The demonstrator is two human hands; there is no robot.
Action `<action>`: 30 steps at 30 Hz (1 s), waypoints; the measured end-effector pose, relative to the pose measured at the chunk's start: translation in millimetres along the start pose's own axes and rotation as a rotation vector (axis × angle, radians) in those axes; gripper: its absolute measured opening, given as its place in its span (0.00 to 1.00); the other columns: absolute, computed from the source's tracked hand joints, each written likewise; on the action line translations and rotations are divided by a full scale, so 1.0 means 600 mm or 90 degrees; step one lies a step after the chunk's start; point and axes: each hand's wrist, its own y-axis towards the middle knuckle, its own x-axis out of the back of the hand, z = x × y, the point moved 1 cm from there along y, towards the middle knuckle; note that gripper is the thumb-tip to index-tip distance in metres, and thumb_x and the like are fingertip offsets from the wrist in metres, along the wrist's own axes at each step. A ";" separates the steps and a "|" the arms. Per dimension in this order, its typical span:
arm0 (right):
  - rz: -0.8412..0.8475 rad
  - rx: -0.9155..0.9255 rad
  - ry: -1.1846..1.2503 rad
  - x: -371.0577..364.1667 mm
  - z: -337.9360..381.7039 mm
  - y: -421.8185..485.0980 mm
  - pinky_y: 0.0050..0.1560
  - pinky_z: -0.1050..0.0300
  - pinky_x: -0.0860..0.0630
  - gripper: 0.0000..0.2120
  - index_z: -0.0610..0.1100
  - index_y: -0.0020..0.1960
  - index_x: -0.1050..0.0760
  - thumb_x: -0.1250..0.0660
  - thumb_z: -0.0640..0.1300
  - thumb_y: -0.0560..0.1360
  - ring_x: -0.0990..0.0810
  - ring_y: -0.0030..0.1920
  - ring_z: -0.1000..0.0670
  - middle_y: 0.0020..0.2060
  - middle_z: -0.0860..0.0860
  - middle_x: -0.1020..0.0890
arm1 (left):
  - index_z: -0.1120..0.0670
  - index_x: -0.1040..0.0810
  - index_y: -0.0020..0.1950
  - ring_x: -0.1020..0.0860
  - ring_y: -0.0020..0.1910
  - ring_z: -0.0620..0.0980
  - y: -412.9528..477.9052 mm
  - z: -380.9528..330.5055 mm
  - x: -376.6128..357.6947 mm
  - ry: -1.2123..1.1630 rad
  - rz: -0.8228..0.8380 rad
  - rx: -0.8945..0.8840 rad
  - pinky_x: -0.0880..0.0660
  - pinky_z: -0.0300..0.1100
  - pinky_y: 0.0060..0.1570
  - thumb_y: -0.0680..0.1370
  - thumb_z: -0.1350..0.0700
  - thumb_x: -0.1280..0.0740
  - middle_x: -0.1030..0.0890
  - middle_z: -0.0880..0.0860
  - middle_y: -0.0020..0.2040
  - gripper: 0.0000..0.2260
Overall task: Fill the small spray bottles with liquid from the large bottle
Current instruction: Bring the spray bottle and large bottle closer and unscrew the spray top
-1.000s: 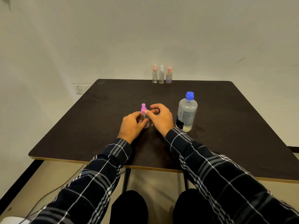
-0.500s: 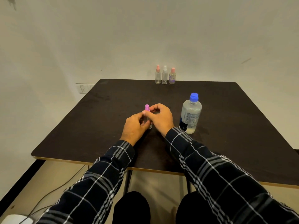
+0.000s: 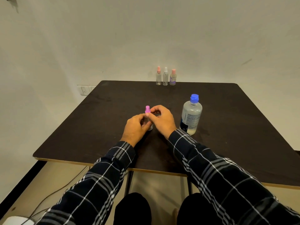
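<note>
Gripping the spray bottle (image 3: pixel 150 127) upright in your left hand (image 3: pixel 135 127), right hand (image 3: pixel 162 120) pinching its pink cap (image 3: pixel 147 109), you're just left of the large bottle (image 3: pixel 191 116), right hand nearer.

Left hand (image 3: pixel 135 128) gripping small spray bottle (image 3: pixel 150 126) upright on dark table (image 3: pixel 227 127), right hand (image 3: pixel 162 120) pinching its pink cap (image 3: pixel 147 109), large bottle (image 3: pixel 191 116) just right, three small bottles (image 3: pixel 165 76) at far edge

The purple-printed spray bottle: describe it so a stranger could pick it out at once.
At the far edge of the dark table, by the wall, three small spray bottles stand in a row. It is the rightmost bottle; only it has purple markings, while its two neighbours are plain clear.
</note>
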 end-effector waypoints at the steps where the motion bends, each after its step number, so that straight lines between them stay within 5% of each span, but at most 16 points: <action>1: 0.027 0.022 -0.012 0.006 0.001 -0.001 0.50 0.67 0.24 0.10 0.46 0.59 0.20 0.31 0.42 0.78 0.21 0.50 0.63 0.48 0.57 0.20 | 0.53 0.21 0.65 0.20 0.51 0.44 0.001 0.000 0.000 0.002 0.002 -0.002 0.22 0.44 0.56 0.78 0.52 0.29 0.18 0.49 0.53 0.16; 4: 0.094 0.075 -0.047 0.018 0.001 -0.002 0.50 0.77 0.31 0.18 0.45 0.70 0.26 0.36 0.39 0.81 0.27 0.54 0.70 0.55 0.55 0.24 | 0.52 0.21 0.65 0.20 0.50 0.44 0.001 0.001 0.000 0.002 0.005 -0.005 0.22 0.45 0.56 0.78 0.52 0.29 0.18 0.48 0.51 0.15; 7: 0.091 -0.005 -0.039 0.003 0.000 -0.001 0.56 0.62 0.25 0.27 0.47 0.73 0.31 0.29 0.50 0.77 0.24 0.56 0.54 0.60 0.50 0.27 | 0.50 0.20 0.61 0.20 0.50 0.43 0.001 0.002 0.000 -0.007 0.005 0.004 0.21 0.44 0.55 0.78 0.54 0.29 0.18 0.48 0.51 0.12; 12: -0.049 -0.040 -0.088 -0.020 0.003 0.010 0.47 0.60 0.24 0.15 0.47 0.54 0.24 0.24 0.50 0.72 0.22 0.50 0.53 0.52 0.50 0.22 | 0.53 0.21 0.64 0.20 0.53 0.46 0.001 0.001 -0.001 -0.002 0.013 0.035 0.21 0.46 0.57 0.79 0.52 0.30 0.18 0.52 0.55 0.14; 16: 0.035 0.024 -0.092 -0.010 -0.002 0.015 0.61 0.53 0.23 0.15 0.46 0.63 0.21 0.30 0.47 0.78 0.23 0.57 0.52 0.60 0.45 0.24 | 0.53 0.21 0.63 0.19 0.51 0.47 -0.002 -0.003 0.003 0.000 0.011 0.009 0.21 0.48 0.57 0.79 0.52 0.30 0.18 0.51 0.52 0.14; 19: 0.061 0.009 -0.101 -0.002 -0.002 0.009 0.57 0.60 0.28 0.25 0.48 0.71 0.28 0.29 0.51 0.76 0.28 0.57 0.55 0.63 0.49 0.29 | 0.53 0.20 0.63 0.19 0.51 0.47 -0.003 -0.003 0.003 0.001 0.010 0.005 0.21 0.48 0.57 0.79 0.54 0.30 0.18 0.50 0.52 0.13; 21: 0.031 -0.034 -0.083 -0.005 0.001 0.007 0.54 0.61 0.28 0.27 0.47 0.68 0.29 0.25 0.53 0.73 0.27 0.57 0.55 0.60 0.50 0.28 | 0.53 0.20 0.63 0.20 0.53 0.47 -0.002 -0.001 0.002 0.000 0.010 0.012 0.21 0.48 0.58 0.79 0.54 0.30 0.18 0.51 0.54 0.13; 25: -0.030 -0.038 -0.122 -0.010 0.012 0.011 0.52 0.54 0.21 0.15 0.46 0.54 0.24 0.25 0.51 0.73 0.21 0.52 0.51 0.54 0.48 0.22 | 0.54 0.21 0.64 0.19 0.53 0.46 -0.001 -0.001 0.002 -0.001 0.015 0.015 0.22 0.45 0.57 0.79 0.52 0.30 0.18 0.52 0.54 0.14; 30: 0.058 0.013 -0.117 0.003 0.014 0.011 0.55 0.58 0.22 0.17 0.47 0.64 0.23 0.30 0.50 0.78 0.22 0.57 0.52 0.60 0.47 0.23 | 0.52 0.21 0.65 0.21 0.52 0.43 0.000 -0.002 0.001 0.004 0.014 0.014 0.25 0.39 0.54 0.79 0.52 0.30 0.19 0.49 0.54 0.14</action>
